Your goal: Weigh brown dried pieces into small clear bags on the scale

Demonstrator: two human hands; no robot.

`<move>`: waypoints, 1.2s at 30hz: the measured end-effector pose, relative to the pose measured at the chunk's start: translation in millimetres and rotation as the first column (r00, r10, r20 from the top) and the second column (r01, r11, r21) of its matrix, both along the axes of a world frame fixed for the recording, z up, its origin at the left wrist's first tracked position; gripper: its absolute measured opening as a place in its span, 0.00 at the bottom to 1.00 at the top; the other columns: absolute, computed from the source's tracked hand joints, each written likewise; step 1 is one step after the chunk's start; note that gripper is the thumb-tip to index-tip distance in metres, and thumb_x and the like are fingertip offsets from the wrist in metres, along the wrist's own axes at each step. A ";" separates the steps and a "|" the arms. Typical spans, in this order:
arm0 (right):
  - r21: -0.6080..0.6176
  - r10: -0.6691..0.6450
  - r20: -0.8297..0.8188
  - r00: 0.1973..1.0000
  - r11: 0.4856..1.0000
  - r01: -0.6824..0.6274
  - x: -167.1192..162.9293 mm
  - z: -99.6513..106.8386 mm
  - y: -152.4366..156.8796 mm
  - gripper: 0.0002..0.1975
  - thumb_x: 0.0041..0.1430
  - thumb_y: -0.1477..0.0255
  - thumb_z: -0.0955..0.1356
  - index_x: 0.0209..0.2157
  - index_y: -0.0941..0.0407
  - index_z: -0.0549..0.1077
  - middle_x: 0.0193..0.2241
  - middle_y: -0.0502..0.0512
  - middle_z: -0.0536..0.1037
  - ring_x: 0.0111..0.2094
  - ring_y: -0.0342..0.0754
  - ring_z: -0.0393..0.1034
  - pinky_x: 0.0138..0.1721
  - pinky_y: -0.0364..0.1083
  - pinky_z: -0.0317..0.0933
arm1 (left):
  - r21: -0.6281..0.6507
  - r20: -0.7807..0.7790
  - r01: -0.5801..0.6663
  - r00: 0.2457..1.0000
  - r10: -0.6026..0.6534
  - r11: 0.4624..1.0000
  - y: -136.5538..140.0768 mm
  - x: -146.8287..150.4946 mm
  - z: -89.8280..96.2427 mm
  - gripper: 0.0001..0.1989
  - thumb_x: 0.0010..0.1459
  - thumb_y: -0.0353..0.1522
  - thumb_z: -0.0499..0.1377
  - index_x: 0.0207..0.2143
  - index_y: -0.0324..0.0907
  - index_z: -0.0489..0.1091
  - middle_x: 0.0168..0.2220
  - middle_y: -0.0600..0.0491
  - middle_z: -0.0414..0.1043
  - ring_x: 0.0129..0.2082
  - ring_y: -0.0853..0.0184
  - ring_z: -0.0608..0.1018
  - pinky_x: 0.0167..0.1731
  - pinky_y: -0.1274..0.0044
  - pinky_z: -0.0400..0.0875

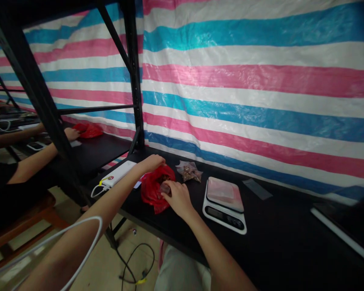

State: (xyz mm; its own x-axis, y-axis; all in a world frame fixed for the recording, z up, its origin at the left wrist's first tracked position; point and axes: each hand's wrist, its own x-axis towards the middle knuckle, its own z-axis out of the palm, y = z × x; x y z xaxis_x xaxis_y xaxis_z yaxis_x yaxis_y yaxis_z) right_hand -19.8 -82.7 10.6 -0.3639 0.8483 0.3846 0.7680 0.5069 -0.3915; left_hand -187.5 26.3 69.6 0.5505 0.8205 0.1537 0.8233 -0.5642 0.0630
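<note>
A red plastic bag (153, 190) sits on the black table with its mouth spread and small brownish pieces (164, 178) inside. My left hand (154, 162) pinches the bag's far rim, its fingertips partly hidden. At the mouth's near right side, my right hand (178, 196) has its fingers closed on a small clear plastic cup (165, 188), tilted into the bag. Just behind the bag lies a clear plastic pouch of brown pieces (190, 173). Right of my right hand stands a white digital scale (225, 220) bearing a translucent flat piece (221, 190), perhaps a bag or tray.
A flat clear bag (257, 189) lies beyond the scale. A dark device with a pale edge (342, 234) is at far right. Left are a white power bank (118, 173) with a cable and black shelf posts (135, 81). Another person's arm (36, 159) reaches toward another red bag (91, 130).
</note>
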 end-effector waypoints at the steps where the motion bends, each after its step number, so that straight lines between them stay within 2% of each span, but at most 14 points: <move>1: 0.005 -0.019 0.005 1.000 1.000 0.019 0.7 -2.0 0.6 0.16 0.51 0.67 0.67 0.44 0.50 0.66 0.38 0.51 0.74 0.40 0.48 0.67 0.39 0.46 0.51 | 0.014 -0.003 -0.018 1.000 0.018 1.000 1.4 2.1 1.5 0.12 0.56 0.33 0.50 0.28 0.39 0.71 0.29 0.46 0.73 0.33 0.63 0.75 0.38 0.75 0.63; 4: 0.010 -0.060 0.007 0.998 0.998 0.060 6.8 -5.7 3.4 0.16 0.51 0.66 0.66 0.44 0.50 0.66 0.38 0.52 0.75 0.40 0.49 0.67 0.38 0.46 0.50 | 0.035 0.048 -0.033 0.998 0.031 0.999 0.3 11.6 7.1 0.13 0.57 0.34 0.48 0.29 0.38 0.69 0.25 0.48 0.71 0.30 0.63 0.74 0.33 0.76 0.63; 8: 0.020 -0.097 0.029 0.995 0.995 0.096 12.9 -6.1 6.0 0.14 0.51 0.66 0.66 0.42 0.51 0.67 0.37 0.52 0.74 0.40 0.49 0.66 0.37 0.46 0.49 | -0.083 0.330 0.061 0.944 -0.030 0.995 -7.8 22.9 19.2 0.17 0.57 0.41 0.47 0.32 0.37 0.67 0.24 0.52 0.68 0.26 0.68 0.71 0.29 0.78 0.62; 10: 0.014 -0.122 0.055 0.991 0.992 0.121 12.8 -5.9 6.2 0.14 0.52 0.66 0.66 0.41 0.52 0.67 0.36 0.52 0.74 0.40 0.49 0.66 0.37 0.46 0.49 | -0.207 0.467 0.161 0.883 -0.047 0.965 -11.0 22.6 25.5 0.19 0.53 0.43 0.52 0.39 0.37 0.64 0.25 0.55 0.66 0.24 0.71 0.69 0.26 0.79 0.62; 12: 0.006 -0.144 0.083 0.986 0.989 0.144 12.0 -6.0 6.5 0.14 0.52 0.66 0.65 0.41 0.52 0.67 0.37 0.53 0.73 0.40 0.49 0.66 0.38 0.46 0.49 | -0.310 0.534 0.291 0.841 -0.087 0.905 -11.9 17.7 29.6 0.27 0.47 0.42 0.59 0.48 0.39 0.59 0.28 0.56 0.66 0.26 0.72 0.70 0.27 0.80 0.63; 14: 0.003 -0.163 0.096 0.982 0.987 0.163 11.7 -6.6 7.2 0.14 0.52 0.66 0.65 0.42 0.52 0.66 0.38 0.54 0.73 0.41 0.49 0.66 0.38 0.46 0.49 | -0.343 0.544 0.371 0.827 -0.139 0.863 -9.8 10.8 29.8 0.36 0.42 0.38 0.63 0.53 0.43 0.53 0.35 0.54 0.67 0.32 0.70 0.71 0.32 0.78 0.65; 15: 0.003 -0.169 0.097 0.981 0.986 0.169 11.8 -7.0 7.7 0.14 0.52 0.66 0.65 0.42 0.52 0.66 0.38 0.54 0.73 0.41 0.49 0.66 0.38 0.47 0.49 | -0.329 0.529 0.374 0.834 -0.159 0.867 -7.6 7.4 28.2 0.39 0.40 0.38 0.63 0.54 0.43 0.51 0.39 0.52 0.66 0.36 0.68 0.71 0.35 0.77 0.65; 18: 0.002 -0.181 0.090 0.979 0.983 0.182 13.0 -8.2 9.4 0.14 0.52 0.66 0.65 0.43 0.52 0.66 0.39 0.54 0.73 0.41 0.49 0.66 0.39 0.47 0.49 | -0.248 0.412 0.266 0.899 -0.147 0.932 1.2 0.1 16.6 0.45 0.34 0.38 0.66 0.55 0.41 0.52 0.50 0.44 0.60 0.49 0.59 0.65 0.45 0.71 0.61; 20: 0.010 -0.187 0.083 0.979 0.982 0.187 13.5 -8.9 10.0 0.14 0.53 0.67 0.65 0.42 0.52 0.66 0.38 0.54 0.73 0.41 0.49 0.66 0.39 0.47 0.49 | -0.284 0.344 0.167 0.937 -0.063 0.944 7.2 -2.3 5.2 0.44 0.34 0.40 0.65 0.55 0.39 0.54 0.52 0.42 0.59 0.52 0.55 0.62 0.46 0.71 0.59; 23: 0.021 -0.194 0.069 0.979 0.981 0.193 13.0 -8.0 9.7 0.14 0.52 0.66 0.65 0.42 0.53 0.66 0.37 0.54 0.73 0.41 0.49 0.66 0.38 0.47 0.49 | -0.490 0.342 0.137 0.939 0.045 0.861 13.5 -3.2 -10.9 0.33 0.44 0.45 0.58 0.50 0.37 0.60 0.46 0.45 0.67 0.45 0.60 0.68 0.42 0.75 0.62; 25: 0.019 -0.196 0.058 0.979 0.981 0.196 13.0 -5.6 8.9 0.13 0.51 0.66 0.66 0.40 0.53 0.67 0.36 0.53 0.74 0.40 0.49 0.66 0.38 0.47 0.48 | -0.573 0.342 0.154 0.938 0.064 0.805 15.4 -2.5 -17.7 0.25 0.49 0.46 0.53 0.42 0.37 0.67 0.39 0.49 0.71 0.39 0.64 0.71 0.38 0.78 0.63; 26: 0.017 -0.199 0.054 0.979 0.980 0.198 13.6 -3.8 8.6 0.13 0.51 0.66 0.66 0.39 0.53 0.67 0.35 0.53 0.74 0.39 0.49 0.66 0.38 0.47 0.48 | -0.584 0.331 0.148 0.941 0.067 0.798 15.8 -1.9 -19.6 0.23 0.49 0.47 0.52 0.37 0.37 0.69 0.36 0.51 0.72 0.36 0.65 0.71 0.35 0.79 0.64; 31: -0.066 -0.221 0.096 0.971 0.972 0.228 23.3 5.3 9.5 0.10 0.50 0.65 0.65 0.35 0.53 0.69 0.32 0.52 0.76 0.36 0.50 0.68 0.35 0.47 0.48 | -0.531 0.223 0.005 0.966 0.134 0.847 14.4 2.1 -19.0 0.25 0.47 0.51 0.51 0.21 0.37 0.66 0.21 0.55 0.67 0.24 0.69 0.68 0.25 0.80 0.60; 36: -0.112 -0.188 0.101 0.977 0.974 0.199 28.9 4.1 11.5 0.11 0.48 0.65 0.67 0.36 0.52 0.69 0.32 0.51 0.76 0.38 0.50 0.68 0.35 0.46 0.49 | -0.484 0.122 -0.117 0.972 0.199 0.867 13.5 5.1 -16.6 0.25 0.47 0.52 0.50 0.16 0.39 0.61 0.18 0.54 0.65 0.21 0.69 0.67 0.23 0.80 0.58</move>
State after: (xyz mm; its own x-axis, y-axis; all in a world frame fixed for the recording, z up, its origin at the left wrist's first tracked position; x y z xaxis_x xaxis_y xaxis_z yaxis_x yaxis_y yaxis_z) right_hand 9.0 -71.2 14.7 -0.2169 0.9441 0.2481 0.8813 0.2987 -0.3662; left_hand -182.4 39.8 53.0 0.4085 0.8912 -0.1974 0.8538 -0.2965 0.4279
